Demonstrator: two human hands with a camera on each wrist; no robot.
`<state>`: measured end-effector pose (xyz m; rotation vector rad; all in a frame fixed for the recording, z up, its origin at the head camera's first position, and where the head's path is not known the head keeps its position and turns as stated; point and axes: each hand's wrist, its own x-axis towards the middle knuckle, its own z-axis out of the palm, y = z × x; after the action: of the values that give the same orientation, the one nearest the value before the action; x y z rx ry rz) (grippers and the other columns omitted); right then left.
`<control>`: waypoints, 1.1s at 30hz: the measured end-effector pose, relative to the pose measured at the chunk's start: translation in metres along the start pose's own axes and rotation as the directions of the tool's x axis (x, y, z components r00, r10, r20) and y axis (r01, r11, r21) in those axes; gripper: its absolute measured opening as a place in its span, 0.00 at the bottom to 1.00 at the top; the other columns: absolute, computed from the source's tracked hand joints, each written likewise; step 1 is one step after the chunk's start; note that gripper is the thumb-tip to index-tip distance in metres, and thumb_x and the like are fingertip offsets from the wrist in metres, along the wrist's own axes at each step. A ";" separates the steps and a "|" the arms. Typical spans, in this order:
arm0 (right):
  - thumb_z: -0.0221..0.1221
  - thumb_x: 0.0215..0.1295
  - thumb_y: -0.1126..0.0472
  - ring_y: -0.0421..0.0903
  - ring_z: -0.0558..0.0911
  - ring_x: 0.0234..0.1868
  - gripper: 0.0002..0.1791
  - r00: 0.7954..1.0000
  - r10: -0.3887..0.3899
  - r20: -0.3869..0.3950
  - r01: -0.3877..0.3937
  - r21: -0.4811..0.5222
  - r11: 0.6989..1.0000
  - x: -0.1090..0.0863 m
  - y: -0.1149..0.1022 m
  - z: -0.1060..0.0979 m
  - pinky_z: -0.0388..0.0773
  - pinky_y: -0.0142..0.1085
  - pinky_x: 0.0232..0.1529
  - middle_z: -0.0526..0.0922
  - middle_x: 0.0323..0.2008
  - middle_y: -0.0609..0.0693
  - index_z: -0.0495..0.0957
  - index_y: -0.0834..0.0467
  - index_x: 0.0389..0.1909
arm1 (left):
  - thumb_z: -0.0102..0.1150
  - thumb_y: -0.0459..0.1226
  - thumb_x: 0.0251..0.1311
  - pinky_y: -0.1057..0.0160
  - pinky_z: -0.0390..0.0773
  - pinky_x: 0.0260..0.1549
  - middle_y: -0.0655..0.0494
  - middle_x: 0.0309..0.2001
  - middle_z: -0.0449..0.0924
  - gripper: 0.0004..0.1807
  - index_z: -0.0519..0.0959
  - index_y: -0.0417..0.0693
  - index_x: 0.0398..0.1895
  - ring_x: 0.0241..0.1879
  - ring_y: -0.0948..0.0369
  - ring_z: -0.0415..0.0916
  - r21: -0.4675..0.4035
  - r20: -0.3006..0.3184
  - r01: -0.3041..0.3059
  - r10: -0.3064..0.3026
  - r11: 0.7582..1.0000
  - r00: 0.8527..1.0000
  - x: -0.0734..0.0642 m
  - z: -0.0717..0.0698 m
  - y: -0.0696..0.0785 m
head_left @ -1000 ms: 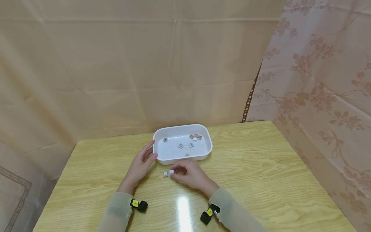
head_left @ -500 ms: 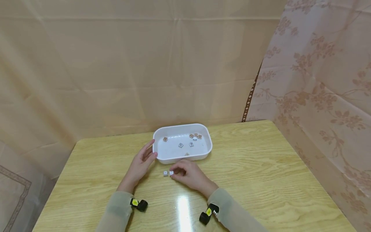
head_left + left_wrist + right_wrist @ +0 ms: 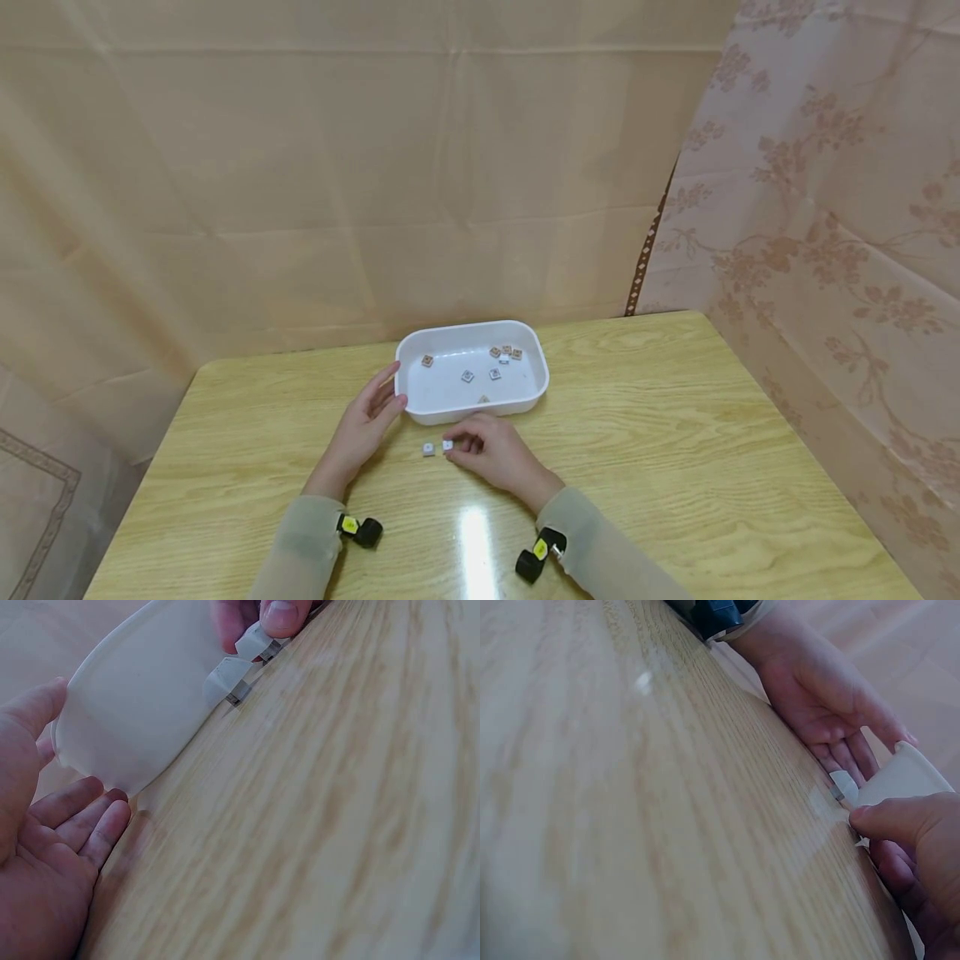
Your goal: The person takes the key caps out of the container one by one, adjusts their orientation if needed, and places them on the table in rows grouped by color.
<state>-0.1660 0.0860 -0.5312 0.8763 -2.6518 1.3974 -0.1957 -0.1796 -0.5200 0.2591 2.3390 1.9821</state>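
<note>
My right hand (image 3: pixel 498 454) pinches a small white keycap (image 3: pixel 447 446) between thumb and fingers, low over the table in front of the tray. A second white keycap (image 3: pixel 428 449) stands just left of it, a narrow gap between them. Both have a greyish lower part, seen in the left wrist view under the held keycap (image 3: pixel 255 643) and the standing keycap (image 3: pixel 227 677). My left hand (image 3: pixel 366 423) rests against the left end of the white tray (image 3: pixel 450 416), thumb and fingers touching its rim and side with fingers loosely extended.
Inside the tray lie several small square pieces, some brown, like the piece (image 3: pixel 427 361) at its left, and some white, like the piece (image 3: pixel 468 377) near its middle. The wooden table (image 3: pixel 675 467) meets a hanging beige curtain (image 3: pixel 315 208) behind the tray.
My right hand has shifted the pinched keycap slightly to the right, widening the gap to the other keycap. The left hand and tray have stayed in place.
</note>
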 end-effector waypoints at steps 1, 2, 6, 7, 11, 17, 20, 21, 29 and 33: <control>0.77 0.68 0.60 0.33 0.80 0.35 0.11 1.000 0.002 -0.001 -0.002 0.003 1.000 0.000 0.000 0.000 0.84 0.29 0.38 0.86 0.36 0.42 0.91 0.54 0.49 | 0.61 0.36 0.82 0.75 0.74 0.65 0.34 0.80 0.66 0.34 0.64 0.49 0.86 0.79 0.40 0.66 -0.001 0.000 0.002 -0.002 1.000 1.000 0.000 0.000 0.000; 0.77 0.68 0.60 0.33 0.80 0.35 0.11 1.000 0.004 -0.002 -0.004 0.005 1.000 0.000 0.001 0.000 0.84 0.29 0.38 0.86 0.36 0.42 0.91 0.54 0.49 | 0.60 0.36 0.82 0.75 0.74 0.65 0.34 0.80 0.66 0.34 0.63 0.49 0.86 0.79 0.40 0.66 -0.002 0.001 0.003 -0.003 1.000 1.000 0.000 0.000 0.000; 0.77 0.68 0.60 0.33 0.80 0.35 0.11 1.000 0.001 -0.007 -0.001 0.013 1.000 0.000 0.002 0.001 0.84 0.29 0.37 0.86 0.36 0.42 0.92 0.54 0.48 | 0.60 0.36 0.82 0.75 0.74 0.65 0.34 0.80 0.66 0.34 0.63 0.49 0.86 0.79 0.40 0.65 -0.002 0.001 0.006 -0.006 1.000 1.000 0.000 0.000 0.000; 0.77 0.68 0.60 0.33 0.80 0.35 0.11 1.000 -0.002 -0.008 0.002 0.012 1.000 0.000 0.001 0.001 0.84 0.29 0.37 0.86 0.36 0.41 0.92 0.54 0.49 | 0.60 0.36 0.82 0.75 0.74 0.65 0.34 0.80 0.66 0.34 0.63 0.49 0.86 0.79 0.40 0.66 -0.003 0.001 0.006 -0.006 1.000 1.000 0.000 0.000 0.000; 0.76 0.68 0.59 0.32 0.80 0.34 0.11 1.000 -0.020 -0.003 0.020 0.013 1.000 0.000 0.002 0.001 0.83 0.28 0.36 0.85 0.35 0.41 0.92 0.54 0.49 | 0.61 0.36 0.82 0.75 0.75 0.65 0.33 0.80 0.67 0.34 0.63 0.48 0.86 0.79 0.40 0.66 -0.006 -0.001 0.004 -0.004 1.000 1.000 0.000 0.000 0.000; 0.77 0.67 0.60 0.32 0.79 0.33 0.12 0.999 -0.034 0.000 0.034 0.019 0.999 0.000 0.004 0.001 0.83 0.28 0.36 0.85 0.34 0.42 0.92 0.55 0.50 | 0.60 0.37 0.82 0.73 0.75 0.66 0.35 0.80 0.67 0.34 0.64 0.49 0.86 0.79 0.41 0.67 0.013 -0.003 0.007 -0.007 1.000 1.000 0.000 0.001 0.000; 0.77 0.67 0.60 0.32 0.79 0.33 0.12 1.000 -0.029 -0.001 0.029 0.020 0.999 0.000 0.004 0.001 0.83 0.28 0.36 0.85 0.34 0.42 0.92 0.55 0.50 | 0.60 0.38 0.82 0.70 0.74 0.68 0.36 0.81 0.66 0.34 0.64 0.51 0.86 0.79 0.42 0.67 0.021 0.000 0.009 -0.009 1.000 1.000 0.000 0.001 0.000; 0.78 0.67 0.60 0.32 0.79 0.33 0.12 1.000 -0.026 0.000 0.026 0.020 0.999 0.000 0.003 0.001 0.83 0.28 0.36 0.85 0.35 0.42 0.92 0.55 0.50 | 0.60 0.38 0.82 0.68 0.74 0.69 0.36 0.81 0.66 0.34 0.64 0.51 0.86 0.79 0.42 0.67 0.021 0.000 0.011 -0.011 1.000 1.000 0.000 0.001 0.000; 0.77 0.67 0.62 0.33 0.80 0.34 0.11 1.000 -0.026 0.009 0.025 0.029 0.999 -0.001 0.000 0.000 0.84 0.28 0.37 0.86 0.36 0.44 0.91 0.57 0.49 | 0.61 0.40 0.82 0.63 0.74 0.72 0.37 0.80 0.67 0.34 0.65 0.53 0.86 0.79 0.42 0.68 0.024 -0.006 0.019 -0.019 1.000 1.000 -0.001 0.001 0.000; 0.77 0.67 0.62 0.33 0.80 0.34 0.11 1.000 -0.022 0.008 0.022 0.024 0.999 0.000 0.000 0.000 0.84 0.28 0.37 0.86 0.37 0.44 0.91 0.56 0.49 | 0.62 0.40 0.82 0.66 0.74 0.70 0.38 0.80 0.67 0.34 0.65 0.53 0.86 0.79 0.42 0.68 0.021 -0.007 0.013 -0.013 1.000 1.000 -0.001 0.001 0.000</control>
<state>-0.1655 0.0863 -0.5308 0.9119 -2.6285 1.4269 -0.1945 -0.1790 -0.5203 0.2380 2.3612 1.9562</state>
